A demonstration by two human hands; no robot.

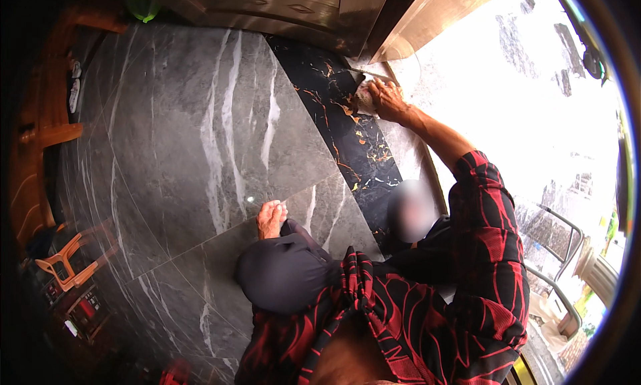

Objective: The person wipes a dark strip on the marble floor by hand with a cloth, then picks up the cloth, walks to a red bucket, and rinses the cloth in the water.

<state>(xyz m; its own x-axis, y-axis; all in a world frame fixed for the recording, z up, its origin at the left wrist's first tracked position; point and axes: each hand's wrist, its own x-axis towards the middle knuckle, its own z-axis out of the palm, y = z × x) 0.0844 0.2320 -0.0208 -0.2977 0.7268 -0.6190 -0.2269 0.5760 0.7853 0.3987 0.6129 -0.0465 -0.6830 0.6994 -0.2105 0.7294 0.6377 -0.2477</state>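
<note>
My right hand (392,103) reaches far forward with its fingers closed on a pale, crumpled cloth (365,99). The cloth is down at the far end of a black stone strip (325,121) with gold and white veins, beside the door frame. A thin, dark straight edge (368,72) shows just past the fingers; what it belongs to is unclear. Close to my bent knee in dark trousers (284,271), my left hand (271,219) is curled closed, and nothing shows in it. Both sleeves are black and red patterned.
Grey marbled floor tiles (180,131) spread to the left. A brown metal door (280,8) stands ahead. Bright, overexposed ground (494,105) lies right of the threshold, with a metal-framed object (567,251) farther down. Wooden furniture (40,178) and an orange-brown stool (70,261) line the left.
</note>
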